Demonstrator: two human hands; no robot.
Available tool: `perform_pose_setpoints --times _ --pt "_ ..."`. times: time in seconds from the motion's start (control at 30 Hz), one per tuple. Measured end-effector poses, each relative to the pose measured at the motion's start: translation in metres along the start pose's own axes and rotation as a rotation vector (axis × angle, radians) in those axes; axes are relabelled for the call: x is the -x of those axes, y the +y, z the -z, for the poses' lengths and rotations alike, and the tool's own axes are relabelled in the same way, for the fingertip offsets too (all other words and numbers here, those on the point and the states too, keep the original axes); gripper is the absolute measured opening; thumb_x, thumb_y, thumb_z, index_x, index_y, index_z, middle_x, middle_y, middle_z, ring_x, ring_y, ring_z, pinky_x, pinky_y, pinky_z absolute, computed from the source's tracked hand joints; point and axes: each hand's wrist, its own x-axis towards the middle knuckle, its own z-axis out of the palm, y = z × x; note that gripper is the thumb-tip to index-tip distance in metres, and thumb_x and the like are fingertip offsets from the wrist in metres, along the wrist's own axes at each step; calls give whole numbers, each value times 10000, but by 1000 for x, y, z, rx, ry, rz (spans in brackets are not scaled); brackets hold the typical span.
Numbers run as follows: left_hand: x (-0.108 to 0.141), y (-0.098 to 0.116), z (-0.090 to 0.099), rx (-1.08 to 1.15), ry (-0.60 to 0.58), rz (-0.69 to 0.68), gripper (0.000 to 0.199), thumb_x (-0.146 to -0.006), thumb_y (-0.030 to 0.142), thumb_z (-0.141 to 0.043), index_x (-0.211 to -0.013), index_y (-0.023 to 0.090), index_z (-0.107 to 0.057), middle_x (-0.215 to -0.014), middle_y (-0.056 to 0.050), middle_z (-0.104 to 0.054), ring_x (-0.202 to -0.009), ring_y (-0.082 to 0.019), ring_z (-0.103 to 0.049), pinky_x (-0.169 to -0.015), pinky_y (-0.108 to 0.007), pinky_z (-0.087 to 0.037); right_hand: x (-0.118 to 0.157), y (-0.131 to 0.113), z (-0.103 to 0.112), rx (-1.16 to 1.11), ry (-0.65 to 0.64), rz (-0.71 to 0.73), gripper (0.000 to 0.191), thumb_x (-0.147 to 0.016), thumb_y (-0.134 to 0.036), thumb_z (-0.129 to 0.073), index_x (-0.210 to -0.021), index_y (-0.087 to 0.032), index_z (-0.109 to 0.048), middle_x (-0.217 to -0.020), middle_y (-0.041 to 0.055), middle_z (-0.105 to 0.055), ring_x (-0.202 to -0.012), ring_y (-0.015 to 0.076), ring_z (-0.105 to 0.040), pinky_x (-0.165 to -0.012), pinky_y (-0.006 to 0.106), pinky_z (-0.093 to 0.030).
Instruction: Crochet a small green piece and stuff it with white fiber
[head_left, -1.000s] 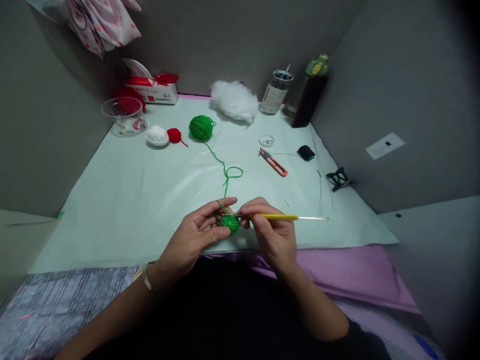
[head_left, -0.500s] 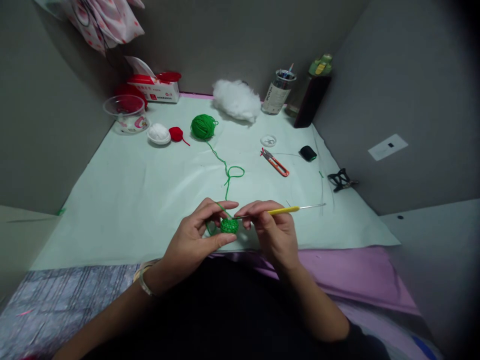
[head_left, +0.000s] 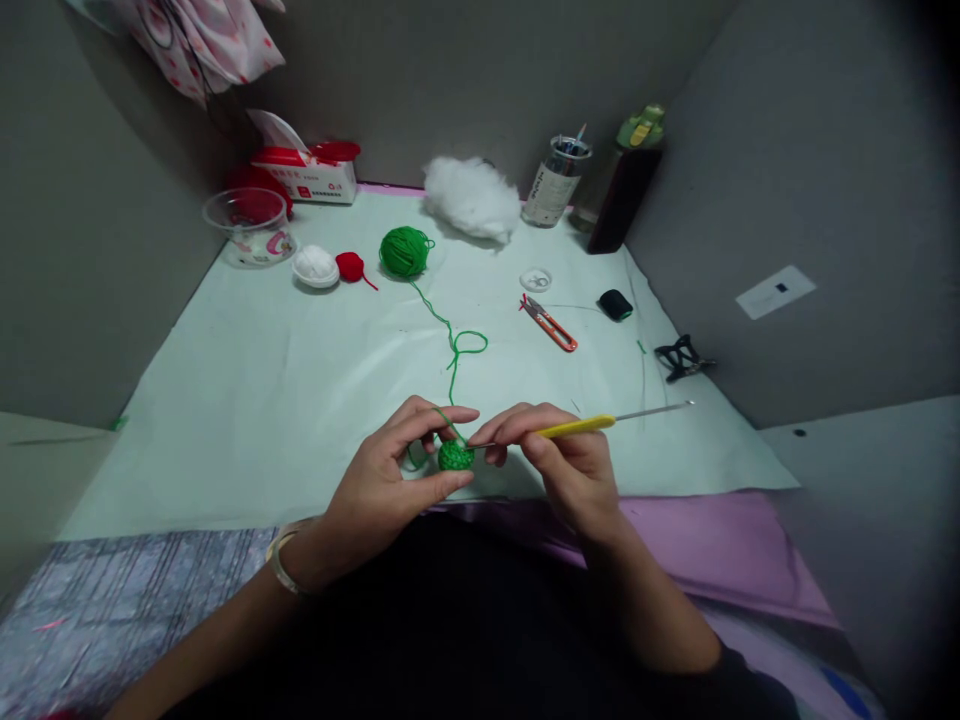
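Between the thumb and fingers of my left hand (head_left: 386,475) is a small round green crochet piece (head_left: 455,456). Green yarn passes over the left index finger and runs up the table to a green yarn ball (head_left: 405,252), with a loose loop (head_left: 470,342) along the way. My right hand (head_left: 562,460) grips a crochet hook (head_left: 576,427) with a yellow handle, held like a pen. One metal end of the hook meets the top edge of the green piece; the other end points out to the right. Whether yarn is caught on the hook is too small to tell.
Orange-handled thread snips (head_left: 550,324) and a black oval item (head_left: 615,305) lie right of centre, near a black claw clip (head_left: 682,358). White stuffing (head_left: 472,198), a pen jar (head_left: 553,185) and a bottle (head_left: 630,180) stand behind. White yarn (head_left: 316,267) and red yarn (head_left: 350,266) sit left.
My right hand has shifted slightly right with the hook, whose free end now reaches farther right. The left hand and the green piece stay almost in place.
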Motion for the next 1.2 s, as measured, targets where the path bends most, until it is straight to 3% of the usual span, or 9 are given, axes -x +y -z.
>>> perform_pose_setpoints --times 0.17,0.33,0.6,0.8,0.97,1.2 --pt "0 -2 3 15 -20 7 424 -836 245 -822 -1250 318 -764 -987 -23 -582 -942 -183 -571 -847 -335 -482 1 6 -1 -113 74 -71 208 -1027 -383 -624 -977 -212 -733 -975 72 -823 -733 162 -747 -674 322 -639" --pt "-1 -4 3 -7 -9 -5 428 -846 248 -815 -1260 335 -756 -989 -22 -581 -957 -188 -573 -855 -345 -480 0 8 -4 -141 46 -29 157 -1033 -315 -622 -1018 -228 -752 -998 50 -823 -768 141 -745 -703 297 -632" --pt "-1 1 1 -82 36 -80 415 -844 191 -801 -1245 289 -759 -973 -26 -613 -913 -173 -600 -840 -328 -511 0 4 -5 7 26 25 185 -1049 -283 -592 -1088 -237 -767 -1016 44 -802 -816 144 -730 -759 319 -616" --pt "-1 1 -2 -192 113 -174 415 -834 105 -768 -1233 215 -752 -961 -20 -625 -870 -144 -619 -835 -296 -549 1 -3 -9 196 -36 127 197 -1036 -171 -586 -1098 -230 -764 -1027 49 -781 -976 170 -727 -864 348 -595" --pt "0 -1 -5 -223 132 -245 427 -813 74 -785 -1213 222 -760 -941 -9 -627 -867 -136 -625 -860 -286 -553 0 -2 -8 31 -18 -19 202 -1053 -211 -570 -1083 -239 -768 -1011 38 -775 -860 140 -717 -797 296 -595" --pt "1 -3 -3 19 45 -61 411 -826 200 -838 -1221 294 -773 -1001 -14 -658 -979 -159 -639 -895 -289 -525 0 12 -9 -101 35 -52 189 -1044 -303 -608 -1050 -248 -789 -1025 45 -779 -834 142 -699 -757 293 -577"
